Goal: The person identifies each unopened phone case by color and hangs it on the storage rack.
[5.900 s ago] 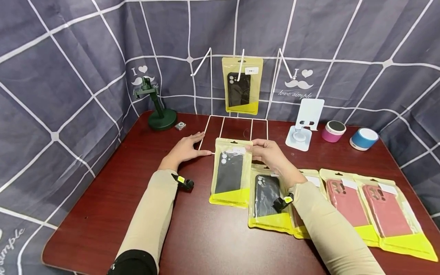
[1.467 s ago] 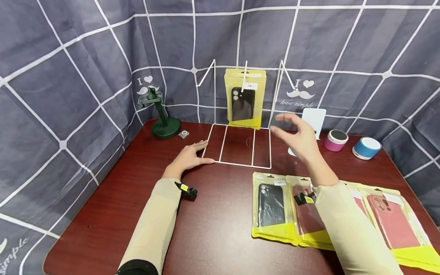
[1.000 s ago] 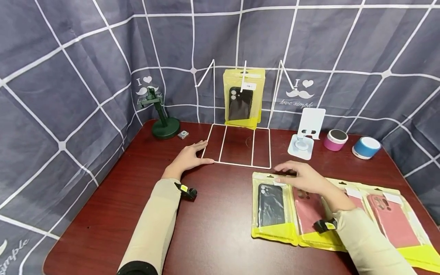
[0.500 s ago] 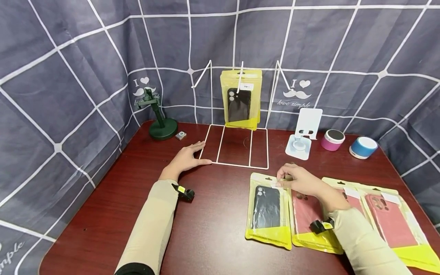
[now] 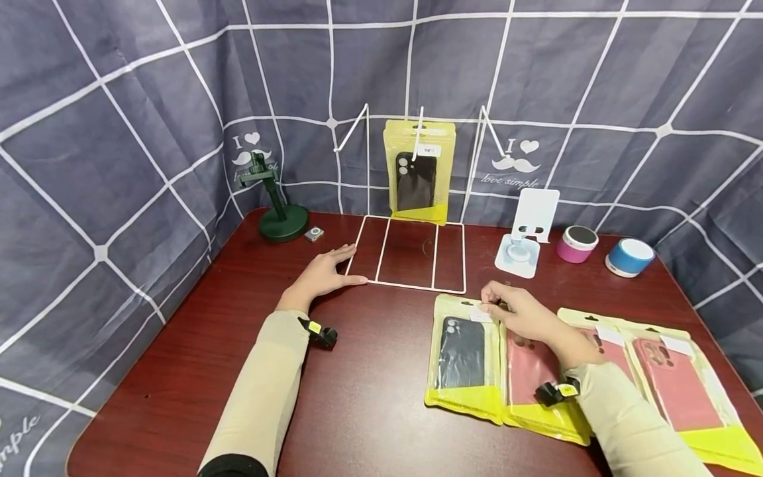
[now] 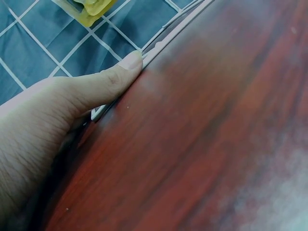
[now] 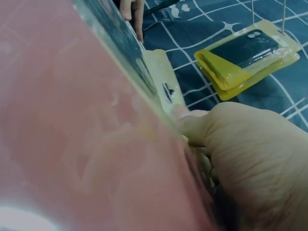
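Bagged black phone case [image 5: 462, 358], one, long axis near twelve-to-six, lies at eight o'clock from the nearer right hand [image 5: 520, 313], which pinches its top corner, fingertips partly hidden; left hand [image 5: 320, 275], fingers spread, touches wire rack [image 5: 417, 287] at its eight-o'clock corner.

Our glossy red-brown worktop [image 5: 357, 397] spans the lower frame. Left of centre we find a green stand [image 5: 283, 224] beside a small silver gadget [image 5: 314, 234]; mid-frame, the base of a white wire rack [image 5: 411, 286]; to the right, a white phone stand [image 5: 517, 257], a pink cylinder [image 5: 576, 247] and a blue cylinder [image 5: 628, 258]. At lower right we see three pink-case packets [image 5: 616, 348] beside a black-case packet [image 5: 461, 358].
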Motion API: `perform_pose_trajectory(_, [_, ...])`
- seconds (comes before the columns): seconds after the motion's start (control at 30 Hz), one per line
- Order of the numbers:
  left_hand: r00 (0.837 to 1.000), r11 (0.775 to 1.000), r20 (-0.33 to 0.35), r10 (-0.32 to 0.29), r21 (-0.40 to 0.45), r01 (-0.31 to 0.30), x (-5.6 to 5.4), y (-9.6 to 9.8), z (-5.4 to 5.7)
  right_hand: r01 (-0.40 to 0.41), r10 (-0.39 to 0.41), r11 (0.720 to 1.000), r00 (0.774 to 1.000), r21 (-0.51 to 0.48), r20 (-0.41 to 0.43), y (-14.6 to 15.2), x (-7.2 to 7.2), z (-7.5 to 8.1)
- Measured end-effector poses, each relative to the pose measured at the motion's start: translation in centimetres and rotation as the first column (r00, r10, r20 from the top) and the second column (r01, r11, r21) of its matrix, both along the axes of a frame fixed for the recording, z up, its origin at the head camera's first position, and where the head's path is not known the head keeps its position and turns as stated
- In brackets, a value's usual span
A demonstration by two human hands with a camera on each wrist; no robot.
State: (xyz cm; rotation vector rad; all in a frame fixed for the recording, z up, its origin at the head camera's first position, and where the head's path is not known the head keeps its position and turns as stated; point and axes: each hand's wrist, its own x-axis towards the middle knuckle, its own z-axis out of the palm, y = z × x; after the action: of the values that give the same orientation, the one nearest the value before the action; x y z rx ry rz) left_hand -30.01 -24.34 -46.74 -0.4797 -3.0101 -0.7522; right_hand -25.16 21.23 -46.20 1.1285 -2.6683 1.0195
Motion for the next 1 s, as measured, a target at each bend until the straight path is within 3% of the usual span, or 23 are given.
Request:
perform_pose_trajectory(0.17, [1.000, 1.000, 0.003, 0.006, 0.005, -0.006, 0.3, 0.2, -0.2, 0.032, -0.029, 0.997, 0.999, -0.067, 0.045, 0.3, -0.3, -0.3])
perform_pose_trajectory(0.37, [1.000, 0.999, -0.004, 0.029, 0.021, -0.029, 0.9, 0.5, -0.4, 0.047, -0.031, 0.994, 0.985, -0.095, 0.171, 0.4, -0.3, -0.2])
perform_pose_trajectory(0.47, [0.999, 0.999, -0.001, 0.039, 0.037, -0.039, 1.3, 0.6, -0.3, 0.065, -0.029, 0.988, 0.968, -0.137, 0.249, 0.1, 0.0, 0.0])
perform_pose_trajectory(0.53, [0.999, 0.998, 0.005, 0.041, 0.036, -0.041, 1.5, 0.4, -0.3, 0.105, -0.039, 0.977, 0.945, -0.187, 0.325, -0.3, 0.2, 0.1])
perform_pose_trajectory(0.67, [0.999, 0.999, -0.006, 0.050, 0.013, -0.050, 1.9, -0.3, -0.1, 0.219, -0.066, 0.927, 0.894, -0.304, 0.442, -1.3, 0.4, 0.1])
perform_pose_trajectory(0.87, [0.999, 0.999, -0.013, 0.035, 0.019, -0.034, 2.0, -0.1, 0.0, 0.343, -0.187, 0.861, 0.900, -0.376, 0.395, -1.0, 0.2, 0.1])
perform_pose_trajectory(1.0, [0.998, 0.998, -0.010, 0.054, 0.034, -0.054, 1.9, 0.7, -0.4, 0.381, -0.129, 0.794, 0.867, -0.474, 0.481, 0.0, -0.6, 0.2])
